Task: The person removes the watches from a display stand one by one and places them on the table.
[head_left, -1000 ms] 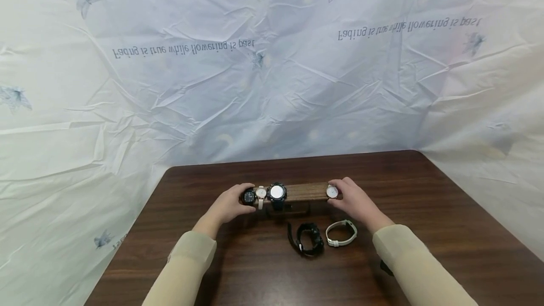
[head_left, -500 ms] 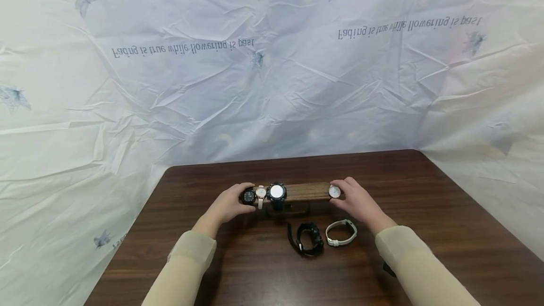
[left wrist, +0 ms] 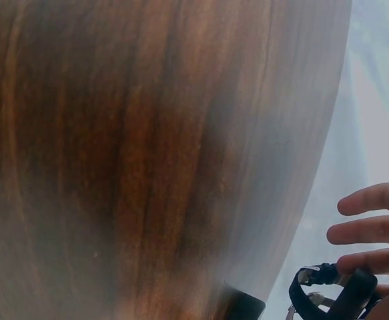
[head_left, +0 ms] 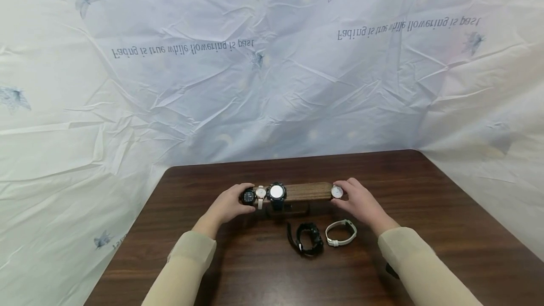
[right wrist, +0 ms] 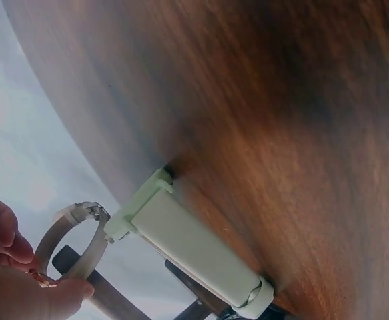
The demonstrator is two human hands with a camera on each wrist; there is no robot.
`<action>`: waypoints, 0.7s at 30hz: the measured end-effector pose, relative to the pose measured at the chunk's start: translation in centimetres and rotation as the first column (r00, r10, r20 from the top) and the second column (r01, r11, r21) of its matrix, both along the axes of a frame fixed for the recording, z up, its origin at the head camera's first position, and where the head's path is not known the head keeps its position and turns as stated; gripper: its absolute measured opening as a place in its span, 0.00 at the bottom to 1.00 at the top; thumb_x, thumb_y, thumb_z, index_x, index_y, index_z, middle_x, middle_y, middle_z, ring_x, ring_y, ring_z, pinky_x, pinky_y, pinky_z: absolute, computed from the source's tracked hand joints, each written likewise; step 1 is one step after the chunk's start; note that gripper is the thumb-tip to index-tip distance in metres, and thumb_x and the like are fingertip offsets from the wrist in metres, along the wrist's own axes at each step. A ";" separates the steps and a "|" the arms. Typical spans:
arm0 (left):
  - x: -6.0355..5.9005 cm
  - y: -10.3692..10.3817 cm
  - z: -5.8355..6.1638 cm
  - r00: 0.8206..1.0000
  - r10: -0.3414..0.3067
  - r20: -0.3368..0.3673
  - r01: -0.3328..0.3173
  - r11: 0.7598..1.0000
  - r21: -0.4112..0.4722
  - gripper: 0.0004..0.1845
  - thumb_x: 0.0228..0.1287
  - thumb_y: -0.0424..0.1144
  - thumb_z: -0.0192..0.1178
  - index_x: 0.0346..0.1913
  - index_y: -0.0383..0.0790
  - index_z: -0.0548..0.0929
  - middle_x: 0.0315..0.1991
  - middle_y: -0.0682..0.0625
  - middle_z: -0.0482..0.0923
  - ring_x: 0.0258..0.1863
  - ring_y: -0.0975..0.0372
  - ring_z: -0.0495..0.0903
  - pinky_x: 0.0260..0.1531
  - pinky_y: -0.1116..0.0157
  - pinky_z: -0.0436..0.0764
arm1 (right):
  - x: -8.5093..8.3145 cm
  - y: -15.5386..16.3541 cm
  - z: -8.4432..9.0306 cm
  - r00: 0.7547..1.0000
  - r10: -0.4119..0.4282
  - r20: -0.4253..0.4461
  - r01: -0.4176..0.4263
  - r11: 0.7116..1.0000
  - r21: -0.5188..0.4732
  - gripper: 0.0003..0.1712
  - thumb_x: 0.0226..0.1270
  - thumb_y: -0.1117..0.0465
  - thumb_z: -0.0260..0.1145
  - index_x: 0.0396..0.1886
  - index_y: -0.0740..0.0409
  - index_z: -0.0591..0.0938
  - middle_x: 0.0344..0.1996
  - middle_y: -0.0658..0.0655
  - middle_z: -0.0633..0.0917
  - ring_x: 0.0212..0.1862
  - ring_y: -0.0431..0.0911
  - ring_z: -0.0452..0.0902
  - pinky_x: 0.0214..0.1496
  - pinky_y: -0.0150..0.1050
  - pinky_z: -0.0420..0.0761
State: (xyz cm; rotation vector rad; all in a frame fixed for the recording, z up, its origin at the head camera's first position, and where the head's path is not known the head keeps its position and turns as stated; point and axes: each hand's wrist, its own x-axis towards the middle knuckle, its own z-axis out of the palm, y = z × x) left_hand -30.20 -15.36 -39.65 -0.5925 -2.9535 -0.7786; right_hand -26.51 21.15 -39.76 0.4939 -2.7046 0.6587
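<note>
Dark wood table (head_left: 255, 268), grain running left-right; crumpled white sheet backdrop (head_left: 272, 84) with dragonfly prints and mirrored text behind. Nearest on the table: black watch (head_left: 308, 240) and white-strap watch (head_left: 341, 233), lying loose. Beyond them a wooden watch bar (head_left: 308, 191), long axis left-right, on a stand. Left hand (head_left: 229, 204), fingers curled round the black watch (head_left: 248, 196) at the bar's left end. Right hand (head_left: 361, 202) pinches white-dial watch (head_left: 337, 192) at the bar's right end, dial facing the camera
</note>
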 end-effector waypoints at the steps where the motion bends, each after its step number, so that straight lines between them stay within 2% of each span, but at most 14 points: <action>1: 0.0 0.0 0.0 1.000 0.000 -0.001 0.000 1.000 -0.002 0.36 0.42 0.53 0.66 0.58 0.56 0.66 0.51 0.52 0.69 0.47 0.59 0.70 0.41 0.57 0.70 | 0.0 0.0 0.1 1.000 0.003 -0.003 -0.003 1.000 -0.005 0.27 0.49 0.53 0.68 0.49 0.58 0.74 0.33 0.52 0.70 0.32 0.41 0.67 0.31 0.38 0.70; 11: 0.0 0.0 0.0 1.000 0.002 0.005 -0.002 1.000 0.001 0.36 0.43 0.53 0.66 0.59 0.56 0.66 0.52 0.52 0.68 0.49 0.58 0.69 0.42 0.56 0.70 | 0.1 0.5 0.2 1.000 -0.005 -0.007 0.005 1.000 0.007 0.26 0.49 0.52 0.67 0.49 0.57 0.75 0.32 0.51 0.70 0.30 0.40 0.66 0.29 0.37 0.69; 21: 0.0 0.0 0.0 1.000 -0.012 -0.011 0.012 1.000 -0.004 0.36 0.43 0.53 0.66 0.59 0.55 0.66 0.53 0.51 0.68 0.48 0.57 0.70 0.41 0.56 0.71 | 0.0 1.2 0.7 1.000 -0.009 -0.017 0.009 1.000 0.004 0.26 0.48 0.55 0.69 0.48 0.60 0.76 0.31 0.52 0.71 0.30 0.41 0.66 0.30 0.38 0.68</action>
